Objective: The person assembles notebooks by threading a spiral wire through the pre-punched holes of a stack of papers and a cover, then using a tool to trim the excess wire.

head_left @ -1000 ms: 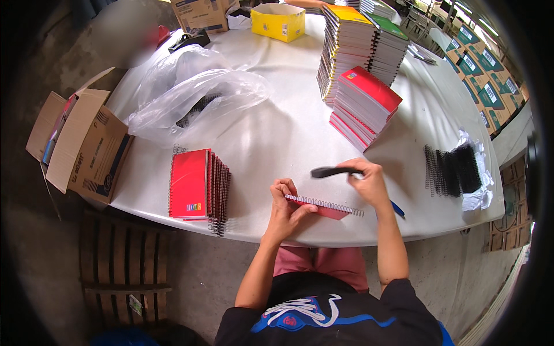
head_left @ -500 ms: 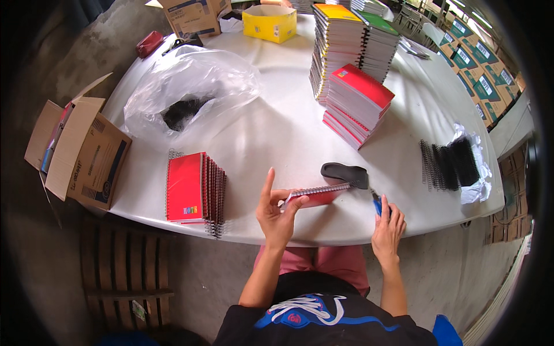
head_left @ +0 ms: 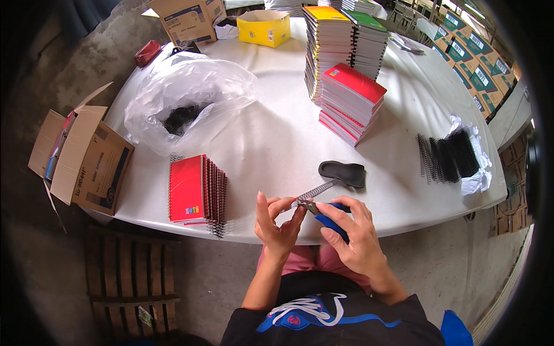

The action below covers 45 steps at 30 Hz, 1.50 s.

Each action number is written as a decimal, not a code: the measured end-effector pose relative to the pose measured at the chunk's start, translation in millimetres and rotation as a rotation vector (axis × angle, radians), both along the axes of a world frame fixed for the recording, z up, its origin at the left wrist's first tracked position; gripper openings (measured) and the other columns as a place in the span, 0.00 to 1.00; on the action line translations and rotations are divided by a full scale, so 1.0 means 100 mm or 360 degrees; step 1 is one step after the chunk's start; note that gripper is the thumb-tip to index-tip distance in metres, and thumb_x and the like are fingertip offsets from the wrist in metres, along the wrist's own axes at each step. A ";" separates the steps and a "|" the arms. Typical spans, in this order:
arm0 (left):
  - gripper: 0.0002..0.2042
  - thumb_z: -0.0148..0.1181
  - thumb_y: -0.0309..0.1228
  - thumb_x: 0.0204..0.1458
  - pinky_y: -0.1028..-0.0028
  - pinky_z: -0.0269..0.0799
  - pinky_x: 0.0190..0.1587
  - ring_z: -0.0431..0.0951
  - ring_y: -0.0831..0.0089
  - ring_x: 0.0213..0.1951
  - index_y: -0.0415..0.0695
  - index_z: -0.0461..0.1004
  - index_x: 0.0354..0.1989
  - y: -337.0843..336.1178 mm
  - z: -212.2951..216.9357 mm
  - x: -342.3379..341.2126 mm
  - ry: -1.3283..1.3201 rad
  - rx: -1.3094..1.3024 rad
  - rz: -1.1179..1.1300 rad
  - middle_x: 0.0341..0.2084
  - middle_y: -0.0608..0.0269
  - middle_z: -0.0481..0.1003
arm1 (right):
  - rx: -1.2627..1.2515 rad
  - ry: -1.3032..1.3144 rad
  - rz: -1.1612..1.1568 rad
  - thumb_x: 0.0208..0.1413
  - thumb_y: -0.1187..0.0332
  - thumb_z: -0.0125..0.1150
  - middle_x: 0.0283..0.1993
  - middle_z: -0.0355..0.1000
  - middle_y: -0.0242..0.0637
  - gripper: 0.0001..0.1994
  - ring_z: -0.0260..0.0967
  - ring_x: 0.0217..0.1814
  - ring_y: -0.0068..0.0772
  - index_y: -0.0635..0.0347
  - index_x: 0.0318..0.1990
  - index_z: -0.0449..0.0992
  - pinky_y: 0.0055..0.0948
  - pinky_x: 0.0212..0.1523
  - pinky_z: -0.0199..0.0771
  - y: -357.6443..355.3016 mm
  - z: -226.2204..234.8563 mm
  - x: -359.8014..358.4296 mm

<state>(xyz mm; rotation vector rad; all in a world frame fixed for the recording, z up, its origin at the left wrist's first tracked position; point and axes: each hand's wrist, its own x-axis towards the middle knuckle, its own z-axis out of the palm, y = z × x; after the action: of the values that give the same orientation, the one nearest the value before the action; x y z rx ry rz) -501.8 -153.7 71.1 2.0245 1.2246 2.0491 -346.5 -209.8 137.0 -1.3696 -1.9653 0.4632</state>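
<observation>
Near the table's front edge my left hand (head_left: 277, 229) grips a spiral-bound notebook (head_left: 318, 190), its coil edge turned up and its cover mostly hidden. My right hand (head_left: 362, 242) is closed around blue-handled pliers (head_left: 333, 226). The jaws of the pliers meet the near end of the coil, close to my left fingertips; whether they bite the wire I cannot tell. Just beyond the notebook lies a black, sole-shaped object (head_left: 346, 174). To the left sits a stack of red spiral notebooks (head_left: 187, 190), with coil ends sticking out.
Farther back rise piles of red notebooks (head_left: 353, 98), yellow notebooks (head_left: 328, 49) and green notebooks (head_left: 369, 43). Black coils (head_left: 453, 160) rest at the right. A plastic bag (head_left: 222, 83) holds dark coils. An open carton (head_left: 101, 167) stands left; a yellow box (head_left: 262, 32) is at the back.
My right hand has brought the pliers leftward, from beside the black object to the coil's near end. The notebook has turned so its coil end faces me.
</observation>
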 end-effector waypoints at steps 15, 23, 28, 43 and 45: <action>0.42 0.67 0.18 0.43 0.78 0.70 0.32 0.75 0.73 0.34 0.40 0.45 0.65 -0.03 -0.14 -0.15 0.0072 0.0116 0.0207 0.32 0.58 0.76 | -0.0606 0.0641 0.0247 0.60 0.59 0.49 0.50 0.63 0.45 0.21 0.63 0.51 0.42 0.54 0.60 0.63 0.41 0.51 0.63 -0.07 -0.40 0.07; 0.24 0.54 0.23 0.56 0.77 0.69 0.47 0.72 0.70 0.48 0.39 0.56 0.62 -0.17 0.38 -0.39 -0.1264 -0.0311 -0.0279 0.44 0.50 0.72 | -0.0022 -0.0639 -0.0471 0.56 0.56 0.54 0.62 0.53 0.46 0.27 0.47 0.68 0.45 0.49 0.62 0.60 0.55 0.64 0.42 0.20 -0.81 0.30; 0.14 0.51 0.20 0.56 0.70 0.67 0.55 0.72 0.66 0.49 0.34 0.64 0.51 -0.36 0.39 -0.60 -0.1273 -0.0077 -0.0260 0.45 0.47 0.71 | -0.0624 0.1780 0.0494 0.55 0.72 0.58 0.52 0.65 0.43 0.24 0.66 0.53 0.33 0.60 0.59 0.61 0.28 0.52 0.68 0.66 -0.35 -0.64; 0.24 0.44 0.44 0.61 0.62 0.46 0.62 0.58 0.68 0.62 0.45 0.57 0.62 -0.33 0.06 -1.64 -0.1040 -0.0506 0.0564 0.57 0.55 0.63 | 0.0012 0.0290 0.1675 0.48 0.76 0.47 0.22 0.65 0.32 0.25 0.62 0.26 0.28 0.53 0.58 0.64 0.26 0.42 0.63 1.78 0.54 -2.24; 0.26 0.39 0.46 0.63 0.65 0.46 0.64 0.57 0.66 0.62 0.42 0.55 0.63 -0.26 0.01 -1.63 -0.1097 -0.0525 0.0467 0.58 0.52 0.62 | 0.0303 -0.0155 0.1885 0.46 0.75 0.49 0.24 0.66 0.37 0.26 0.65 0.30 0.32 0.53 0.57 0.65 0.32 0.46 0.63 1.71 0.40 -2.47</action>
<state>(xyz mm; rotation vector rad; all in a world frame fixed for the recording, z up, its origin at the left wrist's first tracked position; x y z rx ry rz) -665.1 -180.2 72.3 0.9135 1.5955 2.1744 -593.8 -38.5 177.5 0.0268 -2.6574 0.6909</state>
